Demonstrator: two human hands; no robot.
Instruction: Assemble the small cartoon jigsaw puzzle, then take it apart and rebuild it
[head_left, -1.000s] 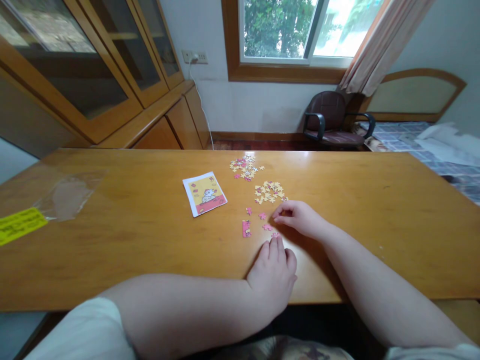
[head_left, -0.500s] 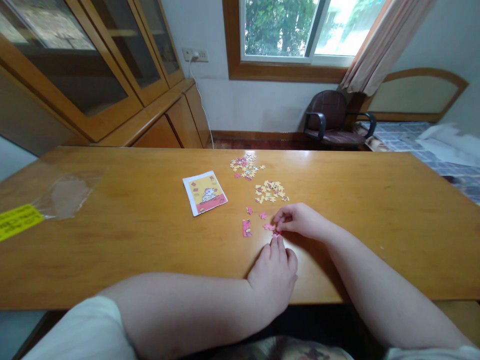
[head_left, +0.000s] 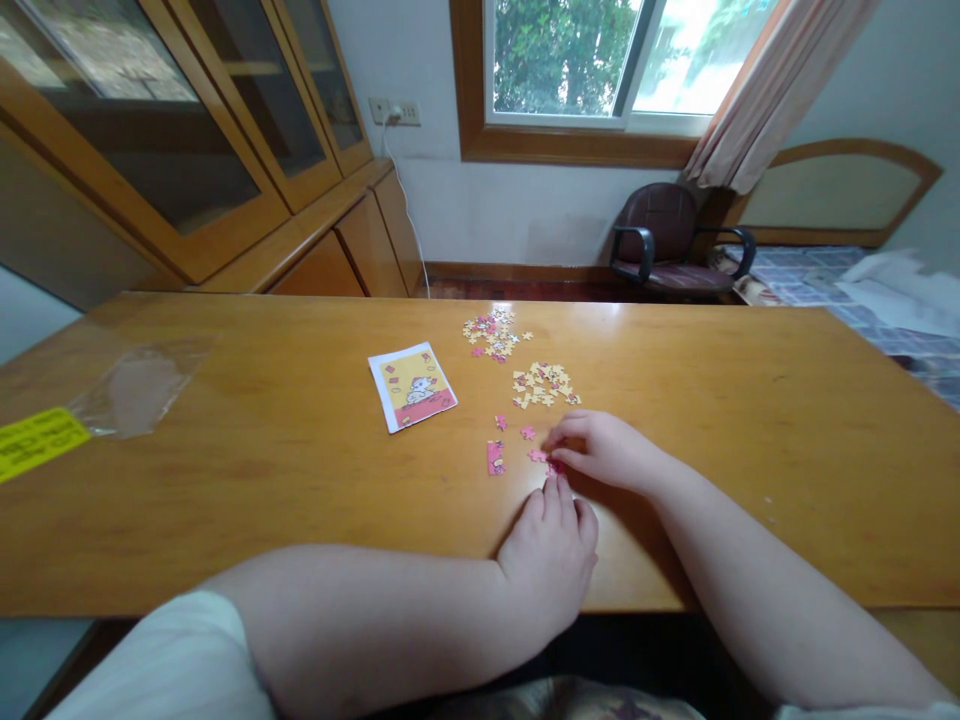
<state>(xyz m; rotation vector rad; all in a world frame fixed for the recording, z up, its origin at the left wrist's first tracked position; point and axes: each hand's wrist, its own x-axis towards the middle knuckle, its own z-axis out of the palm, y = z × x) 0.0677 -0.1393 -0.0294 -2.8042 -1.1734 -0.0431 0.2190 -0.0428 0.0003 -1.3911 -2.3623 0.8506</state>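
Note:
Pink puzzle pieces lie on the table between my two hands. My left hand rests on the table with its fingers close together, their tips touching the near edge of these pieces. From the right, my right hand reaches in, thumb and fingertips at the same pieces; whether it pinches one is too small to tell. Just left are a pink piece, another pink piece and a small joined pink block.
Beyond my hands lie a pile of yellow pieces and a mixed pile. A picture card is left of them. A clear plastic bag with a yellow label lies at the far left of the wooden table.
The fingers of my right hand have shifted slightly and lie a little straighter over the pink pieces. My left hand stays in place. The view has moved very slightly.

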